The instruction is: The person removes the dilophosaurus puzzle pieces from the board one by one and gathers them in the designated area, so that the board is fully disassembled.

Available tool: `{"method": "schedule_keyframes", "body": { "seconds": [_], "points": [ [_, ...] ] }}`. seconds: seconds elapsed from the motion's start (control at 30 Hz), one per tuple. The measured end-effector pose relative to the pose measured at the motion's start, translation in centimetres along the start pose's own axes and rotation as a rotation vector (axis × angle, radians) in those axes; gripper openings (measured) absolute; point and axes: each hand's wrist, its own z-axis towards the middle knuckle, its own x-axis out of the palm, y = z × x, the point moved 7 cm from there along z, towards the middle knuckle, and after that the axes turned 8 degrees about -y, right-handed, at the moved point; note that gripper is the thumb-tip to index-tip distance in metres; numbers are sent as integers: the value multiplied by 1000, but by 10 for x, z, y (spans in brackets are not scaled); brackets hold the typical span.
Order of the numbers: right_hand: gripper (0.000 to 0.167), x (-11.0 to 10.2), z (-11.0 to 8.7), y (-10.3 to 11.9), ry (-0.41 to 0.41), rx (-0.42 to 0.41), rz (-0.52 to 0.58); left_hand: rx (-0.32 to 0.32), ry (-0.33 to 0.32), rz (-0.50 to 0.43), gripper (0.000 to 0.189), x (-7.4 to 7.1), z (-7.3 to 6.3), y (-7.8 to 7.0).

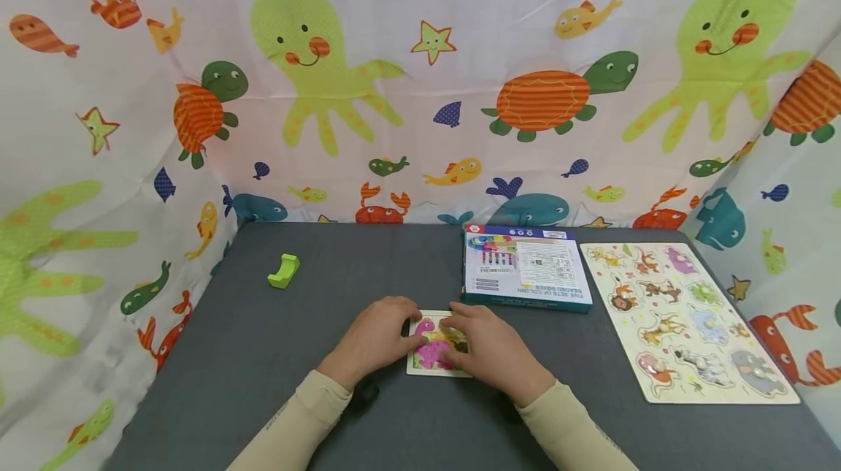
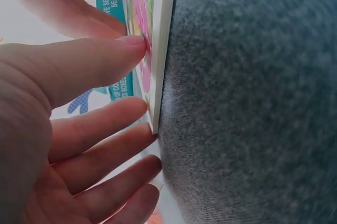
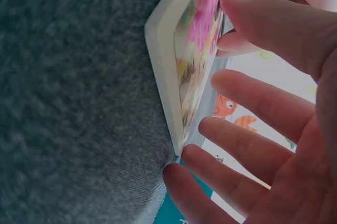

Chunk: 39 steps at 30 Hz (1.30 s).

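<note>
A small square puzzle [image 1: 415,366] with a white frame and a pink dinosaur picture lies flat on the dark table. My left hand [image 1: 376,338] is at its left side. In the left wrist view the thumb [image 2: 124,53] rests on the picture, and two fingertips come right up to the board's edge. From the right my right hand [image 1: 494,348] reaches over the puzzle and covers part of the picture. Its thumb [image 3: 247,11] touches the pink area in the right wrist view, while the other fingers spread fairly straight beside the board.
Behind the puzzle lies a flat box [image 1: 489,285] with a teal edge. A large animal puzzle board [image 1: 663,396] is at the right. A small green curved block [image 1: 284,272] stands at the back left. Cloth with sea animals [image 1: 420,106] hangs around the table.
</note>
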Motion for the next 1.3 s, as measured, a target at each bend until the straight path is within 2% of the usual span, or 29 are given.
{"method": "schedule_keyframes", "body": {
  "seconds": [0.2,0.43,0.63,0.97,1.3],
  "points": [
    [48,4,1,-2,18,4,-1,-1,7,6,36,1,0,1],
    [47,6,2,-3,31,15,-2,26,26,24,40,-3,4,-1],
    [47,5,3,-2,24,10,-7,18,19,17,39,-4,4,0],
    [49,6,2,-5,38,34,-16,45,19,50,39,-5,3,-4],
    [47,7,3,-4,26,26,-30,-8,36,41,39,-1,4,1]
  ]
}}
